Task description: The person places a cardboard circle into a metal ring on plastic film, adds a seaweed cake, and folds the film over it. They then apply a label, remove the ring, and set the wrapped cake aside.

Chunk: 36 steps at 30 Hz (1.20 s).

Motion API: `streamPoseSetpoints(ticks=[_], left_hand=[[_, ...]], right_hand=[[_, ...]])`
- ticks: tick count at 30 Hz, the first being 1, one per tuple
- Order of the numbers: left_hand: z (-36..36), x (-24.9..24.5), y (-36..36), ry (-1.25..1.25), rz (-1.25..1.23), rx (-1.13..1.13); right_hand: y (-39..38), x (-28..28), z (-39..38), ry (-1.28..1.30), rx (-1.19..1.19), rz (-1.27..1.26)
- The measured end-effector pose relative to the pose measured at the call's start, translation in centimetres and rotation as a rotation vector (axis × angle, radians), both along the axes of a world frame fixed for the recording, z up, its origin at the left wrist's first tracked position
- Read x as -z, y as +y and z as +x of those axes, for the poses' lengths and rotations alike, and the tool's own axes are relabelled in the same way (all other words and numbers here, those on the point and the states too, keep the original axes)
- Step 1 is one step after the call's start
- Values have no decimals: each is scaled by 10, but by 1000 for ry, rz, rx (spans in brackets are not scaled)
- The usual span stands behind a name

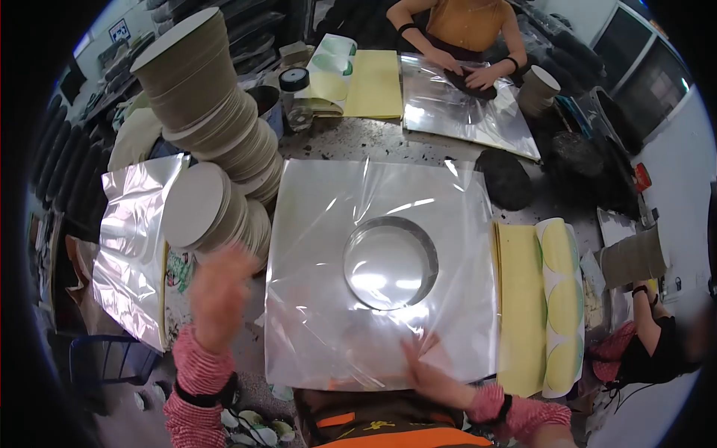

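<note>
A round ring (432, 270) was set flat on a shiny sheet (314, 224), ahead and slightly left of the nearer right hand (433, 375), whose fingers were loosely spread. The left hand (221, 295) was blurred beside pale discs (196, 207); whether anything was held there could not be told.

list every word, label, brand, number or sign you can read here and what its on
No text can be read.
Blue-and-white sign, upper left: too small.
Green-printed patch, left: too blurred.
Yellow mark, bottom edge: not legible as words.
Clear film and metal ring: no lettering visible.
</note>
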<state>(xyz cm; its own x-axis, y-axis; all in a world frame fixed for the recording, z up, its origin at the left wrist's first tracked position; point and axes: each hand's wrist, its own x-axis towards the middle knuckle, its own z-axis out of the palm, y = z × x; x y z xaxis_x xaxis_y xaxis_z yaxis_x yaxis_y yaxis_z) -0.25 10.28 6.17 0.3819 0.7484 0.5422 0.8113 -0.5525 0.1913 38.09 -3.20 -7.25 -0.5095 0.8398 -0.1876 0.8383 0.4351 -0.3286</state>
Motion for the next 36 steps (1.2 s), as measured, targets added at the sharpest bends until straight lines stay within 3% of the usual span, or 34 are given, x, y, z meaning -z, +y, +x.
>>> streamPoseSetpoints(ticks=[1,2,3,4,5,6,7,8,9,11,13,16,20,22,24,25,27,29,31,32,34,36], left_hand=[[-6,-14,13,48,82,-220],[-15,-8,30,132,108,-342],[-24,2,46,207,134,-464],[-32,13,52,186,143,-444],[-41,24,52,220,132,-450],[-48,32,55,262,121,-447],[-52,36,59,259,128,-408],[-55,40,58,286,148,-424],[-56,42,57,313,170,-447],[-56,40,52,285,142,-439],[-50,31,52,267,111,-443],[-27,16,45,136,36,-505],[64,1,23,113,361,84],[116,15,24,-114,125,491],[159,43,28,62,19,558],[163,63,27,58,16,544],[161,91,20,33,-435,557],[174,62,35,175,-346,508],[189,60,50,319,-262,468],[197,81,63,366,-344,466],[202,114,80,404,-430,459],[205,140,79,474,-405,450]], right_hand=[[-27,4,14,361,-55,182],[-48,-11,29,551,37,-416],[-52,-5,53,585,-394,89],[-58,-41,76,163,-379,-257],[-27,-62,80,389,-301,164],[6,-68,93,409,-81,248],[43,-62,119,223,38,340],[93,-84,136,221,240,195],[136,-76,159,154,332,428],[227,-54,214,7,481,368],[290,-21,252,-67,454,513],[322,22,255,-166,481,473],[343,55,235,-359,654,471],[346,47,233,-284,664,449],[336,29,227,-215,668,423],[332,14,223,47,752,547],[315,-31,200,460,865,688],[295,-47,182,603,889,679],[290,-45,170,1551,877,422],[284,-53,157,1553,866,407],[266,-76,125,1994,884,-43],[250,-89,106,1958,905,-146]])
